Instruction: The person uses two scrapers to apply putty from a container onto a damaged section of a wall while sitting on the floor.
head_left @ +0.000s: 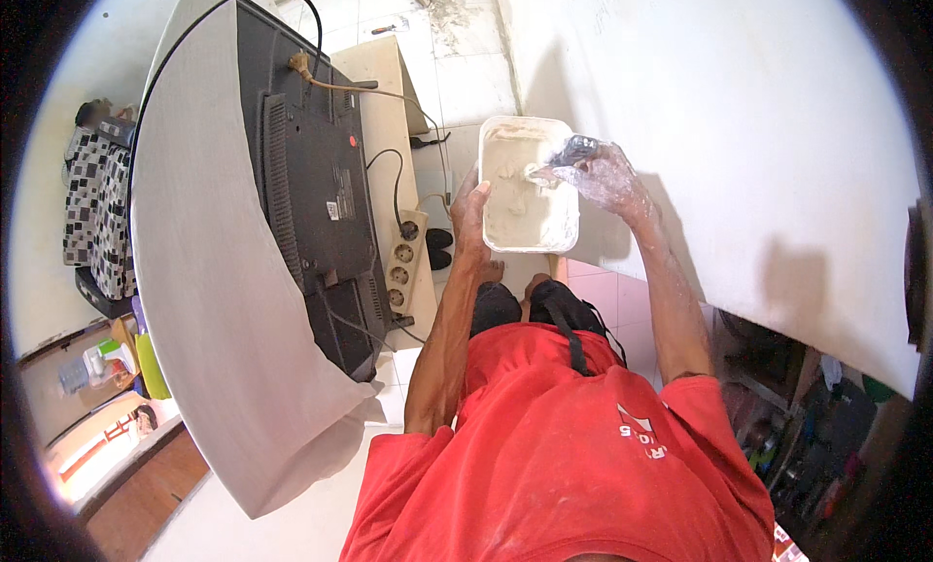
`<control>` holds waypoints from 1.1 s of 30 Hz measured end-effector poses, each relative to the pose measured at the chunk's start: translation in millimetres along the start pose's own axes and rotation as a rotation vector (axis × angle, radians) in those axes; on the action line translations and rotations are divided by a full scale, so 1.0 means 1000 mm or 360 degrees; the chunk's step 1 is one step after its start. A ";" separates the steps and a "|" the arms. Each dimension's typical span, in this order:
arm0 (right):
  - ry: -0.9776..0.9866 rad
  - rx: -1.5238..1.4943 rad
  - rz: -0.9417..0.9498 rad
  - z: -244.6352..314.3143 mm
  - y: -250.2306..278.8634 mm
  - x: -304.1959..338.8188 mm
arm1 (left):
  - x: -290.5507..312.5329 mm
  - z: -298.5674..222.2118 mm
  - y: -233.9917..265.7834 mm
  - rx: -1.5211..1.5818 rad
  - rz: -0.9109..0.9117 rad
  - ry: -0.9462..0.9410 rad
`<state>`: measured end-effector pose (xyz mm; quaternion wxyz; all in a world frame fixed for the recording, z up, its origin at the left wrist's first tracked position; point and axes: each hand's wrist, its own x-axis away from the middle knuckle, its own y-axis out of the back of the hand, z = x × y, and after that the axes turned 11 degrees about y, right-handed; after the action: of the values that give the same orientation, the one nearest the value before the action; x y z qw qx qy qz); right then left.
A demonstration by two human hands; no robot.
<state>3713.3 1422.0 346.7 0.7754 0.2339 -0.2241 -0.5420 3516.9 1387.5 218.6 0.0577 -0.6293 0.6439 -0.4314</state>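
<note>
My left hand [470,212] grips the left rim of a white rectangular tub [559,233] filled with pale, thick paste. My right hand [610,176], smeared with the same paste, holds a putty knife [564,157] whose blade dips into the paste at the tub's upper right corner. The tub is held out in front of my chest, above the tiled floor. I wear a red shirt.
A white wall [739,124] runs along the right, close to my right arm. To the left stands the back of a flat television [311,193] partly draped with a grey cloth [204,270], with cables and a power strip [401,261] beside it. Shelves with clutter sit at lower right.
</note>
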 end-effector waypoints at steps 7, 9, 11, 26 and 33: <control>0.0231 0.0203 0.0086 0.004 -0.012 -0.041 | -0.039 -0.013 -0.005 -0.0114 -0.0002 -0.0063; 0.0294 0.0304 -0.0119 -0.004 -0.008 -0.059 | -0.043 -0.021 -0.012 -0.0148 -0.0039 -0.0072; 0.0439 0.0262 -0.0272 -0.006 -0.011 -0.066 | -0.048 -0.033 -0.023 -0.0105 -0.0037 -0.0066; 0.0634 0.0410 -0.0561 -0.059 0.009 -0.203 | -0.180 -0.049 -0.037 0.0010 -0.0194 -0.0051; 0.0440 0.0067 -0.0522 -0.047 0.041 -0.264 | -0.249 -0.096 -0.074 -0.0162 -0.0237 -0.0349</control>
<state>3689.6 1690.1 309.5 0.6953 0.3555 -0.0857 -0.6188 3563.8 1659.9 208.2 0.0635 -0.7207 0.6063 -0.3300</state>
